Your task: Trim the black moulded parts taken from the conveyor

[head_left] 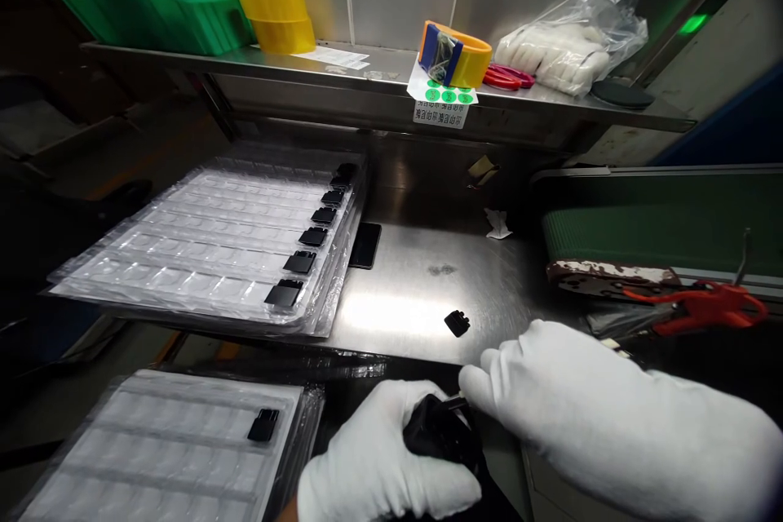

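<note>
White knit gloves on both hands in my head feed, so here's what I can make out. The left hand (367, 457) is curled round a dark, soft-looking bundle (449, 440), thumb underneath and fingers over the top, probably so it can't twist. My right hand (544, 383) has its fingertips drawn together at a thin dark piece (456, 403) right up against the bundle. Looks like a pinch, close in for fine control I guess, but the glove hides the exact contact. Can't tell what the thin bit is, sorry. Both sit just off the near edge of the steel tabletop (416, 310).

Just beyond them, one small black part (457, 323) lies on the brushed metal, squarish with a notched edge, handy for a short reach. To its left there's a stack of clear trays (177, 249), crinkly thin plastic with shallow moulded pockets, and six black pieces (313, 236) run down its right side, one per row. Pockets likely keep them apart and all facing alike. A lower tray (147, 440) nearer me has a single black piece (263, 425) near its corner. Smooth dark slab (365, 245), phone-shaped, is tucked beside the upper stack, maybe to stay out of the way.
</note>
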Demonstrator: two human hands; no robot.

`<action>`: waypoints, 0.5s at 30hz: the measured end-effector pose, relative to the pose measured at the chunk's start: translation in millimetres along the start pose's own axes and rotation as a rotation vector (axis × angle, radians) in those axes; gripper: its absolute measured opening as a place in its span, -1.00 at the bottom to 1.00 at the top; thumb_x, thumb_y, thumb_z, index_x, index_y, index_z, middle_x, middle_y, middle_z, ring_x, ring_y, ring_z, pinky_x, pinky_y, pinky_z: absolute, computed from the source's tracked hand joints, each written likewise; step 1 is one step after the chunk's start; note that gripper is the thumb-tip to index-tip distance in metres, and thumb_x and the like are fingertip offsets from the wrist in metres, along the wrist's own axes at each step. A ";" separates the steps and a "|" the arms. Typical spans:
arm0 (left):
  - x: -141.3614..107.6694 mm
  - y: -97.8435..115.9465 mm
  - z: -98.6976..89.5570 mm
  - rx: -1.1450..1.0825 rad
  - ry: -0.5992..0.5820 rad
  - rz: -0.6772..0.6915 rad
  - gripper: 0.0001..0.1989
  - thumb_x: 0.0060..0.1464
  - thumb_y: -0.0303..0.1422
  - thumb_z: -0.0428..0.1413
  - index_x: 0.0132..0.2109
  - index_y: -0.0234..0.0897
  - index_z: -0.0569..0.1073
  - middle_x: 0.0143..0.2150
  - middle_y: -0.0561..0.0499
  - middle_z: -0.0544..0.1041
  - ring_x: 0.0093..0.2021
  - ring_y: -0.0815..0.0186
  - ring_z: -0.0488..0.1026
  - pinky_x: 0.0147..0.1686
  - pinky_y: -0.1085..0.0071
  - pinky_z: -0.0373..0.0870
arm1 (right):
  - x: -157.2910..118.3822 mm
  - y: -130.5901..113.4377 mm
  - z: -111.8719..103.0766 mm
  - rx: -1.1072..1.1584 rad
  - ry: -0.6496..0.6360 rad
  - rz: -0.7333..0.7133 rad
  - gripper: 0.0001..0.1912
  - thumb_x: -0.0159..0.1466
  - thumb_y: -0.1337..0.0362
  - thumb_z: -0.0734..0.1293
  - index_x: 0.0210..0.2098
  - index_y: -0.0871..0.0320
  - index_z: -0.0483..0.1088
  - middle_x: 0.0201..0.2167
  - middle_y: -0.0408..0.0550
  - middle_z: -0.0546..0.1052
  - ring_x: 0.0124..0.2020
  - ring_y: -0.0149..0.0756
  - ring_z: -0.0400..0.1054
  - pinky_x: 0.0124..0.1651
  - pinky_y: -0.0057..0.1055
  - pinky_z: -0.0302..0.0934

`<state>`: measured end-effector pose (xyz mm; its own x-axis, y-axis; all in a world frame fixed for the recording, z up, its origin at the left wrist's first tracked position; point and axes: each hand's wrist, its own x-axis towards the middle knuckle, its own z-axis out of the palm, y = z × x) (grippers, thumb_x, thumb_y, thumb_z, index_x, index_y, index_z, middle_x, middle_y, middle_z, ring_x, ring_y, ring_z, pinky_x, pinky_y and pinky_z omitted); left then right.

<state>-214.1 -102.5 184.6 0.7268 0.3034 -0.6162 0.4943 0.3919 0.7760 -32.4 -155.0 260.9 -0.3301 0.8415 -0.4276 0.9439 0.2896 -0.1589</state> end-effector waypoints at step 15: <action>-3.0 -7.2 -5.7 0.079 0.012 0.030 -0.81 -0.24 -0.42 0.27 -0.38 -0.32 0.47 -0.51 0.16 0.39 -0.49 0.42 0.29 -0.54 0.53 0.17 | 7.8 16.0 -7.7 -0.027 0.143 -0.090 -0.87 0.15 0.41 0.33 -0.43 0.02 0.42 -0.59 -0.25 0.48 -0.69 -0.39 0.25 -0.63 -0.46 -0.12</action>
<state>-222.6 -101.2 180.1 0.7363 0.3249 -0.5935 0.5084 0.3131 0.8021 -19.7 -140.3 261.8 -0.4103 0.8675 -0.2814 0.9112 0.3770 -0.1663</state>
